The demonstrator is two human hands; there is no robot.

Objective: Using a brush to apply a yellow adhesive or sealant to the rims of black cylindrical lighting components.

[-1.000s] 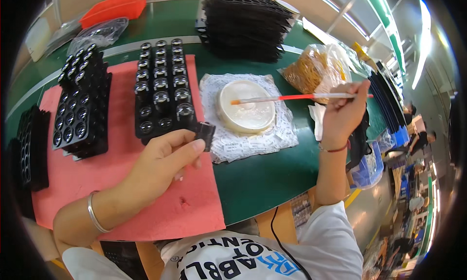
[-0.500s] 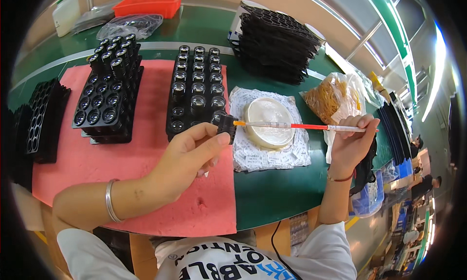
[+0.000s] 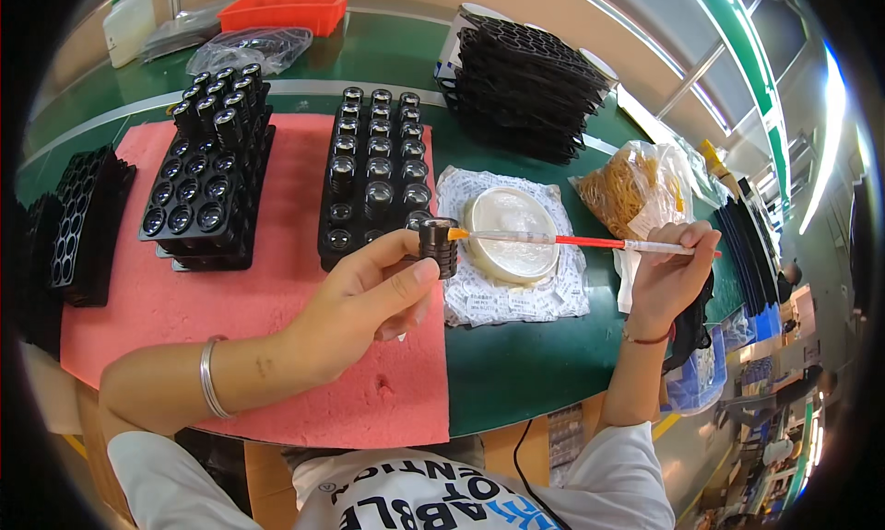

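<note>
At the bottom of the frame a white printed shirt (image 3: 433, 502) fills the lower edge, with both forearms rising from it. The left hand (image 3: 364, 300), a silver bangle (image 3: 210, 378) on its wrist, sits at the centre of the frame above a pink foam mat (image 3: 277, 364); its thumb and fingers are pinched tight around a small black cylindrical part (image 3: 439, 245). The right hand (image 3: 668, 272), right of centre, has its fingers closed on a thin brush (image 3: 581, 241) with a red and white handle, held level, its orange tip touching the black part's side.

Just behind the brush, a round white dish (image 3: 512, 235) rests on a white patterned sheet (image 3: 502, 295) on the green table (image 3: 535, 373). Further up, a black tray (image 3: 373, 175) filled with dark parts stands at the mat's edge, and a stacked pair of similar trays (image 3: 207, 184) lies to the left. A clear bag of yellowish rubber bands (image 3: 631, 189) sits to the right. At the top, a tall stack of empty black trays (image 3: 530, 88) and a red bin (image 3: 286, 5) stand farthest away.
</note>
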